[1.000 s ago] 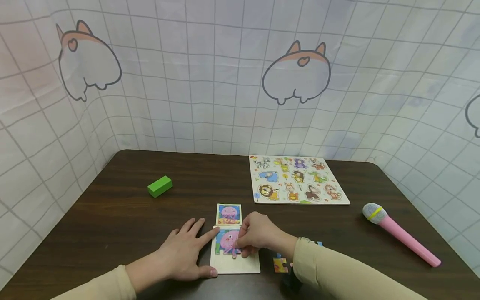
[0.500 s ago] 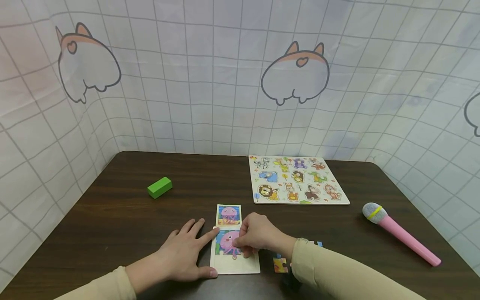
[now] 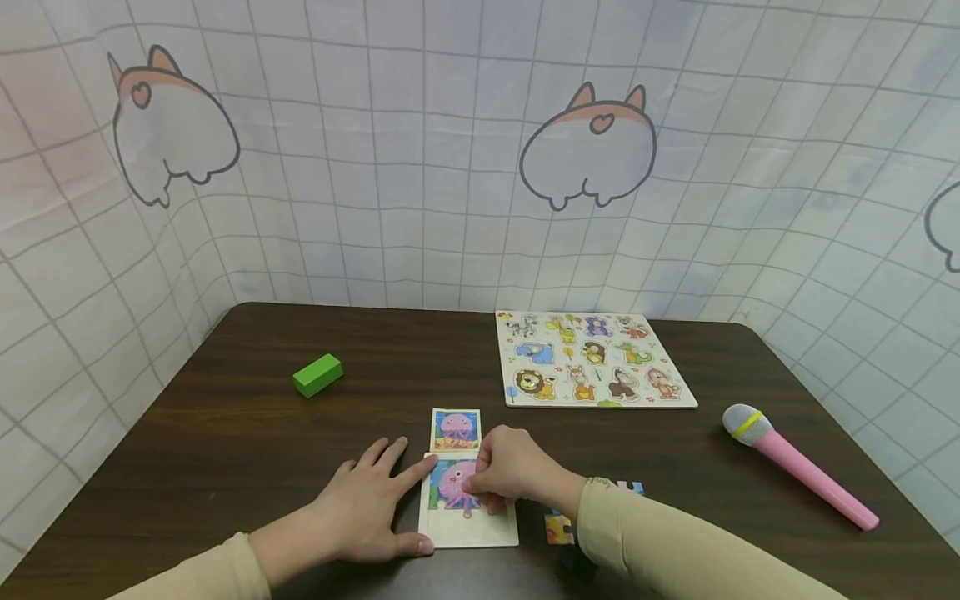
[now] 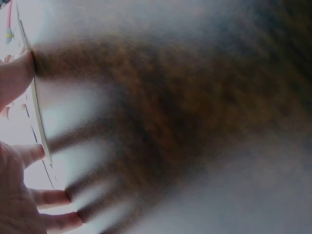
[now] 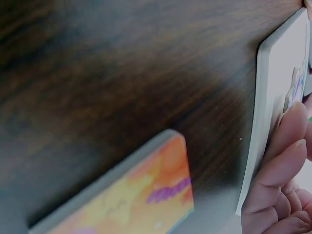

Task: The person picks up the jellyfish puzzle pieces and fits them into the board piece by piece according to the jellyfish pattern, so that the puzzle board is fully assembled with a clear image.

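Note:
A pale wooden puzzle board (image 3: 468,534) lies before me, its upper part filled with joined jigsaw pieces (image 3: 452,479) showing a pink jellyfish. My left hand (image 3: 366,510) rests flat with fingers spread, index fingertip and thumb touching the board's left edge. Over the right side of the picture, my right hand (image 3: 517,465) pinches a jigsaw piece between thumb and curled fingers; the fingers hide most of that piece. Just beyond the board sits a small jellyfish picture card (image 3: 456,430). In the right wrist view, a loose orange-yellow piece (image 5: 151,190) lies beside the board.
More loose jigsaw pieces (image 3: 632,486) lie partly behind the right sleeve. At the back right is an animal peg puzzle (image 3: 596,360). A pink toy microphone (image 3: 806,471) lies far right, and a green block (image 3: 318,375) sits at the left.
The right fingers have shifted very slightly over the jigsaw pieces. The left hand stays in place on the board's edge. The whole view has drifted a little.

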Demonstrator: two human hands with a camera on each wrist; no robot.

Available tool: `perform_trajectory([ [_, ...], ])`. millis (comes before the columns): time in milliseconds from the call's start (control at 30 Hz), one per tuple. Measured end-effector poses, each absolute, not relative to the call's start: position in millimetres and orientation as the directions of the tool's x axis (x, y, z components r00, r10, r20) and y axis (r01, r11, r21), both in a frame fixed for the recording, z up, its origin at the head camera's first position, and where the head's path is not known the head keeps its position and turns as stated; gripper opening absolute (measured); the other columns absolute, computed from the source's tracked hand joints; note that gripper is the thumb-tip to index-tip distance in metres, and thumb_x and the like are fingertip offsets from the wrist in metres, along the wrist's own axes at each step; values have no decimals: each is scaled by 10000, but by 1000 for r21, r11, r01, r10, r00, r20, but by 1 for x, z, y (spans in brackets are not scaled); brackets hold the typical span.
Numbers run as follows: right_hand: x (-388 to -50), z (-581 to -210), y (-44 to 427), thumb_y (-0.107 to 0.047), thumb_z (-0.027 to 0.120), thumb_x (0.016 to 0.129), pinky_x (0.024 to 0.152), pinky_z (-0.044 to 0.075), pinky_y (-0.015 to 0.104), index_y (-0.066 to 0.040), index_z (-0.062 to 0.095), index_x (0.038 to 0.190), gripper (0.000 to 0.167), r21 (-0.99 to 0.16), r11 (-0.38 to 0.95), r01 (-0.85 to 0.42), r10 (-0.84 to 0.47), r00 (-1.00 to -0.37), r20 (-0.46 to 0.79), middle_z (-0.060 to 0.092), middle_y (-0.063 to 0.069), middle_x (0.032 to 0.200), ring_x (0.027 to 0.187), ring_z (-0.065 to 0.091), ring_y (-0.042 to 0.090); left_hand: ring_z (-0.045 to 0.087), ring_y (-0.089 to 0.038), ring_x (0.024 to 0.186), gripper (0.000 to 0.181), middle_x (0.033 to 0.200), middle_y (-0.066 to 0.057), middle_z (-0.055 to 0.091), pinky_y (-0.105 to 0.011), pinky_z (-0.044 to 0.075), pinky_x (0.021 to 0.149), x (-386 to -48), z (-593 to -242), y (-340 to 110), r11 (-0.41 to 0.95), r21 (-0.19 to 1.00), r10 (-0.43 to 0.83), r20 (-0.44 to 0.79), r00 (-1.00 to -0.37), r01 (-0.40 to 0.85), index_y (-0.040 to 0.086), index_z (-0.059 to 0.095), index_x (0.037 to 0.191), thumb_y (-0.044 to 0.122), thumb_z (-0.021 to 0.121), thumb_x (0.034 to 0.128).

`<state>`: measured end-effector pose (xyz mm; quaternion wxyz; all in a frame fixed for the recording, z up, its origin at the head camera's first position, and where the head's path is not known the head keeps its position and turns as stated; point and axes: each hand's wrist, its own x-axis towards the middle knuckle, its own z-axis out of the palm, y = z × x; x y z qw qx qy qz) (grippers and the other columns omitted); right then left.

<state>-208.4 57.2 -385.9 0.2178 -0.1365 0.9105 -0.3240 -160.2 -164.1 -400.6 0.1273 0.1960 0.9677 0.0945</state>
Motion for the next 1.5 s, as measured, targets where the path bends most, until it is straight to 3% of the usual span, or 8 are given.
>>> perform_trajectory([
  [400,-206,-384,58,-177,885,800,458,416,219,-98,641,638,304,-641,755,-140,-408,-865,-291,635,10,503,454,599,88,346,-484,1469,997,1607,-222,366,-730,398,1021,-160,-402,-165,902,239,409,-212,-888,359,283,405,1574,798,675,764],
  [833,-204,-382,56,-197,879,812,464,399,218,-106,632,624,323,-606,773,-189,-421,-867,-266,624,13,511,459,588,95,349,-494,1466,993,1605,-230,366,-736,399,1013,-161,-400,-166,901,237,412,-207,-887,363,277,408,1573,799,671,770],
  [1133,-205,-381,59,-144,785,902,499,517,252,-74,640,644,304,-644,753,-134,-412,-860,-302,653,24,545,485,646,109,356,-490,1463,992,1602,-223,374,-729,405,1012,-161,-400,-165,900,240,412,-199,-889,364,281,413,1570,795,678,765],
  [1500,-206,-381,57,-152,774,913,502,520,262,-72,629,664,299,-648,752,-122,-404,-862,-307,653,30,553,488,653,115,361,-488,1459,991,1598,-225,377,-725,412,1007,-161,-401,-165,900,234,415,-198,-888,368,280,413,1570,793,680,766],
])
